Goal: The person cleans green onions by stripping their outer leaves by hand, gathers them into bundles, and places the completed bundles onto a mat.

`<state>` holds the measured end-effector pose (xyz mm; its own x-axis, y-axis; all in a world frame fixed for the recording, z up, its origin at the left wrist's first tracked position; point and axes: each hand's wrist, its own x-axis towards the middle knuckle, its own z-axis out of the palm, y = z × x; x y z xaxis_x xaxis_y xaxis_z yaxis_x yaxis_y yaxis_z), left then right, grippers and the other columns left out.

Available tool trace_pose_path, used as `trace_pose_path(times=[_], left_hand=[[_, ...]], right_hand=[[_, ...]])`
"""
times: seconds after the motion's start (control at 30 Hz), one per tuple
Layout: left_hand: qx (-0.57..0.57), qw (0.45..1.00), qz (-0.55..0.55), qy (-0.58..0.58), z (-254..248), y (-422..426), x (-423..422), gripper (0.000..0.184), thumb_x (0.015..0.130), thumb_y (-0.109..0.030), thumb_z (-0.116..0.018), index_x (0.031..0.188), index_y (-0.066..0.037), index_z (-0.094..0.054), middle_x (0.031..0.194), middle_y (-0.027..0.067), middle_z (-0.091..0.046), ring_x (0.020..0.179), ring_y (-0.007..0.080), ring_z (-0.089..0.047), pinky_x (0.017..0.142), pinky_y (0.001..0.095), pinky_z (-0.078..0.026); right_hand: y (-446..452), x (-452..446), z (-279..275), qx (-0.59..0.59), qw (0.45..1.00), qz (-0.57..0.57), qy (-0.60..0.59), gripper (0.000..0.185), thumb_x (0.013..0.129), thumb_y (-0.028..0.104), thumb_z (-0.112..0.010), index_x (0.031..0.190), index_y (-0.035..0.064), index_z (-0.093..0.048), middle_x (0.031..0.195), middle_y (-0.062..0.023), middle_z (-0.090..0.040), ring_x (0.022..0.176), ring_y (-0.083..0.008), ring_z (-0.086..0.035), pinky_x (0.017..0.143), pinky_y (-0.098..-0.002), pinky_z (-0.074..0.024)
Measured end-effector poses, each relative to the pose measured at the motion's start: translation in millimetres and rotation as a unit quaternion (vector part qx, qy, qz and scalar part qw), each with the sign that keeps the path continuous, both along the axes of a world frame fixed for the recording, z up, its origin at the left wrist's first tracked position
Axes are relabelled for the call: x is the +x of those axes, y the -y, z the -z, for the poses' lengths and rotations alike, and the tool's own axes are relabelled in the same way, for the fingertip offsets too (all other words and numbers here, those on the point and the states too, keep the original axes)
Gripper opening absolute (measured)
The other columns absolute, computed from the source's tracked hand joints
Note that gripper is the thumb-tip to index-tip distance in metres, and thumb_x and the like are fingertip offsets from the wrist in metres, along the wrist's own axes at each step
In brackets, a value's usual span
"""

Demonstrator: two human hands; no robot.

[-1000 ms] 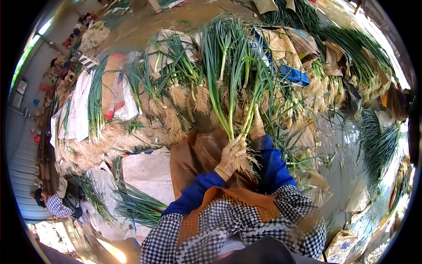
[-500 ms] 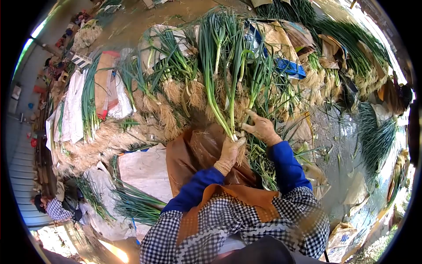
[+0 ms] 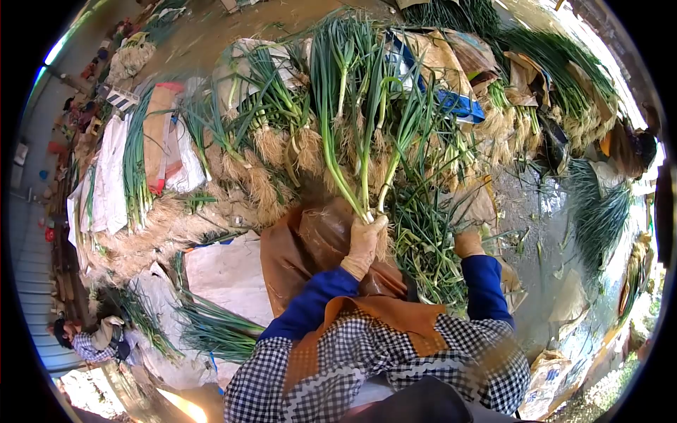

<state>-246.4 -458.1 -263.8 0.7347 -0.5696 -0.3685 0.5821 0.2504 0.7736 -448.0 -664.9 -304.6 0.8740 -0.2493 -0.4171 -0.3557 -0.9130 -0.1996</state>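
My left hand is closed around the lower white ends of a few long spring onions, above my lap. Their green tops fan away from me and a tuft of pale roots hangs below the fist. My right hand is apart from them, low at the right edge of a heap of loose green leaves. Its fingers point away and down, so I cannot see whether they hold anything. A brown apron covers my lap beneath the left hand.
Rooty spring onions lie in front of me. More bundles lie at left, with white sacks. A tan and blue sack is ahead. Wet ground and another bundle are at right. A person is far left.
My right hand has left the spring onions and moved right and toward me, to the leaf heap's edge. The left hand keeps its grip nearly in place.
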Motion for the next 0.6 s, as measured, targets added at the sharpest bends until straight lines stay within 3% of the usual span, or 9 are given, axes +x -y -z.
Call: trace_pose_path(times=[0.03, 0.1, 0.17, 0.27, 0.37, 0.47, 0.53, 0.57, 0.6], left_hand=[[0.005, 1.0, 0.016, 0.01, -1.2, 2.8, 2.4, 0.024, 0.077, 0.005, -0.062, 0.097, -0.002, -0.051, 0.084, 0.004, -0.058, 0.072, 0.0126, -0.058, 0.065, 0.0234, -0.049], [0.007, 1.0, 0.013, 0.017, -0.2, 2.0, -2.3, 0.023, 0.077, 0.005, -0.062, 0.096, -0.002, -0.051, 0.083, 0.0034, -0.057, 0.072, 0.0121, -0.057, 0.065, 0.0231, -0.049], [0.008, 0.999, 0.016, 0.041, -0.7, 1.6, -3.4, 0.022, 0.077, 0.005, -0.062, 0.094, -0.003, -0.051, 0.081, 0.0021, -0.055, 0.071, 0.0111, -0.055, 0.065, 0.0226, -0.048], [0.011, 0.999, -0.009, 0.053, 5.7, 3.3, -0.4, 0.022, 0.076, 0.006, -0.062, 0.093, -0.003, -0.051, 0.079, 0.0007, -0.053, 0.069, 0.01, -0.054, 0.062, 0.0218, -0.046], [-0.093, 0.995, -0.046, 0.003, 25.4, 0.1, 5.7, 0.022, 0.076, 0.005, -0.062, 0.093, -0.003, -0.051, 0.081, 0.0022, -0.055, 0.07, 0.0106, -0.055, 0.06, 0.0222, -0.047], [-0.044, 0.999, -0.014, 0.014, 22.9, -2.9, 3.3, 0.018, 0.079, 0.005, -0.059, 0.093, -0.002, -0.051, 0.082, 0.0047, -0.057, 0.07, 0.0131, -0.058, 0.062, 0.0238, -0.05], [-0.024, 1.0, 0.007, -0.003, 16.7, -2.0, 4.1, 0.02, 0.079, 0.005, -0.059, 0.095, -0.002, -0.049, 0.081, 0.0038, -0.056, 0.071, 0.0129, -0.057, 0.063, 0.0231, -0.049], [-0.004, 1.0, 0.022, -0.02, 10.4, -2.1, 3.8, 0.023, 0.079, 0.005, -0.059, 0.096, -0.002, -0.046, 0.081, 0.0029, -0.054, 0.071, 0.0128, -0.057, 0.064, 0.0224, -0.049], [-0.023, 0.999, 0.01, -0.026, 0.4, -2.5, 3.1, 0.022, 0.079, 0.004, -0.06, 0.097, -0.002, -0.047, 0.083, 0.0045, -0.056, 0.075, 0.0144, -0.059, 0.068, 0.0234, -0.05]], right_hand=[[-16.1, 31.3, -43.8, -0.046, 0.985, 0.166, 0.028, 0.039, 0.086, 0.037, -0.053, 0.107, 0.0047, -0.059, 0.088, -0.0118, -0.065, 0.082, -0.0217, -0.061, 0.072, -0.0332, -0.0478], [-31.5, 92.4, -74.4, 0.345, 0.844, 0.335, 0.238, 0.049, 0.082, 0.042, -0.056, 0.118, 0.0082, -0.053, 0.095, -0.0146, -0.064, 0.086, -0.0273, -0.061, 0.077, -0.0326, -0.0472], [-45.1, 139.4, -73.9, 0.333, 0.837, 0.288, 0.325, 0.047, 0.082, 0.043, -0.056, 0.114, 0.0082, -0.055, 0.098, -0.0152, -0.063, 0.081, -0.0326, -0.06, 0.074, -0.0338, -0.0475], [-56.9, 167.2, -66.2, 0.185, 0.944, 0.146, 0.23, 0.036, 0.087, 0.038, -0.052, 0.089, 0.0032, -0.06, 0.084, -0.0173, -0.062, 0.075, -0.0307, -0.06, 0.068, -0.0356, -0.0468], [-95.5, 125.3, -117.8, 0.419, 0.864, 0.126, 0.248, 0.04, 0.09, 0.034, -0.047, 0.077, -0.0025, -0.057, 0.067, -0.0103, -0.057, 0.062, -0.023, -0.054, 0.061, -0.0355, -0.0434], [-62.6, 55.9, -117.8, 0.602, 0.793, 0.052, 0.076, 0.037, 0.09, 0.034, -0.05, 0.074, 0.0019, -0.061, 0.064, -0.0056, -0.057, 0.054, -0.0118, -0.05, 0.051, -0.0256, -0.0407], [-39.4, 20.6, -98.5, 0.58, 0.775, 0.249, 0.041, 0.034, 0.088, 0.034, -0.054, 0.073, 0.0058, -0.063, 0.06, -0.0019, -0.055, 0.053, -0.0096, -0.049, 0.049, -0.0251, -0.04], [-20.1, 11.7, -69.1, 0.497, 0.821, 0.277, -0.052, 0.03, 0.087, 0.032, -0.055, 0.073, 0.0063, -0.064, 0.065, -0.0058, -0.059, 0.054, -0.0152, -0.053, 0.051, -0.0298, -0.0426], [-3.2, -9.5, -16.9, 0.222, 0.951, 0.195, -0.092, 0.033, 0.085, 0.035, -0.051, 0.08, 0.0062, -0.065, 0.073, -0.0091, -0.062, 0.064, -0.0243, -0.057, 0.062, -0.0345, -0.0454]])
